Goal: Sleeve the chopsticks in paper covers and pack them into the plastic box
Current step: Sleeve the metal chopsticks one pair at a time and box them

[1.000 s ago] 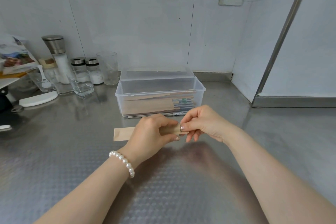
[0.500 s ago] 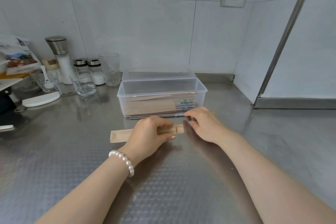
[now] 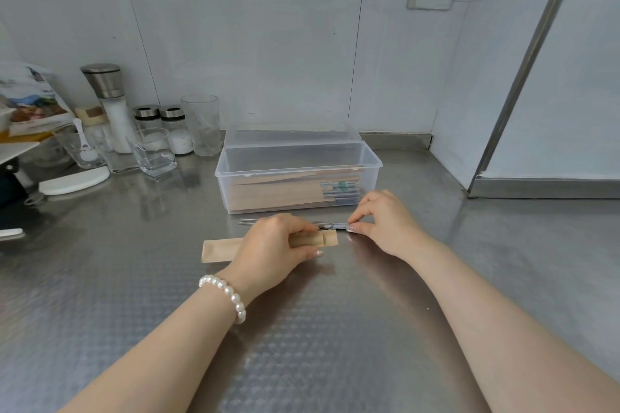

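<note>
A brown paper cover (image 3: pixel 219 250) lies flat on the steel counter, and my left hand (image 3: pixel 273 250) grips its middle. Its open right end pokes out past my fingers. Just behind it, a pair of metal chopsticks (image 3: pixel 250 221) lies along the front of the clear plastic box (image 3: pixel 372 168). My right hand (image 3: pixel 385 223) pinches the chopsticks' right end with thumb and forefinger. The box is open, its lid lying behind it, and holds several sleeved chopsticks stacked flat.
At the back left stand a salt grinder (image 3: pixel 109 104), two shakers (image 3: pixel 161 122), a tall glass (image 3: pixel 201 124), a square glass (image 3: pixel 152 151) and a white dish (image 3: pixel 73 181). A steel-edged wall panel (image 3: pixel 523 188) closes off the right side.
My right hand let go of the cover's open end and moved back to the chopsticks by the box, now pinching them. My left hand lowered the cover onto the counter.
</note>
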`<state>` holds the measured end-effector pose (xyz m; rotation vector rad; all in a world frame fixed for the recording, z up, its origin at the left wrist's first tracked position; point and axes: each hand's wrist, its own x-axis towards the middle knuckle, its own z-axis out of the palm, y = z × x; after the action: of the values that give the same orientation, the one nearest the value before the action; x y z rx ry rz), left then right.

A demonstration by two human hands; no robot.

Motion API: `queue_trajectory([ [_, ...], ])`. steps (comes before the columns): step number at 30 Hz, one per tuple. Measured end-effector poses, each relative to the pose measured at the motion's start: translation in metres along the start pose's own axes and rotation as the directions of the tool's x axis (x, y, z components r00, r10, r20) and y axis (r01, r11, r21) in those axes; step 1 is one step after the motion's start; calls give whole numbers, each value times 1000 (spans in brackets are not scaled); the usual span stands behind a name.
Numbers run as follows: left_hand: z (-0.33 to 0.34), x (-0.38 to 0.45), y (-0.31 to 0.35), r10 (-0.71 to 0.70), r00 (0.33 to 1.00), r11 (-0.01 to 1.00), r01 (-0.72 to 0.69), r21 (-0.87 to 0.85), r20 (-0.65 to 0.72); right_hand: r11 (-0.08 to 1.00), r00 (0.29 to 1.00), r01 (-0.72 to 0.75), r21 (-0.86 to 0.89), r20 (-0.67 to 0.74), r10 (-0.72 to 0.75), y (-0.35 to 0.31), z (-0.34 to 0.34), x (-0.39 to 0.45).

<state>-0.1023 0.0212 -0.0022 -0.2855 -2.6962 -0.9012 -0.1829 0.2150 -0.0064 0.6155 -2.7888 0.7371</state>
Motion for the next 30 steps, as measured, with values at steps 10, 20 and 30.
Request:
queue_trajectory([
  [10, 0, -1, 0, 14, 1000, 1000, -14, -4, 15, 954, 984, 168, -249, 104, -146, -1, 1, 5],
  [20, -3, 0, -2, -16, 1000, 1000, 16, -18, 9, 780, 993, -40, 625, -60, 99, -10, -28, -5],
  [30, -6, 0, -3, -64, 997, 998, 63, -32, -47, 139, 786, 6, 990, -91, 612, 15, -49, 2],
])
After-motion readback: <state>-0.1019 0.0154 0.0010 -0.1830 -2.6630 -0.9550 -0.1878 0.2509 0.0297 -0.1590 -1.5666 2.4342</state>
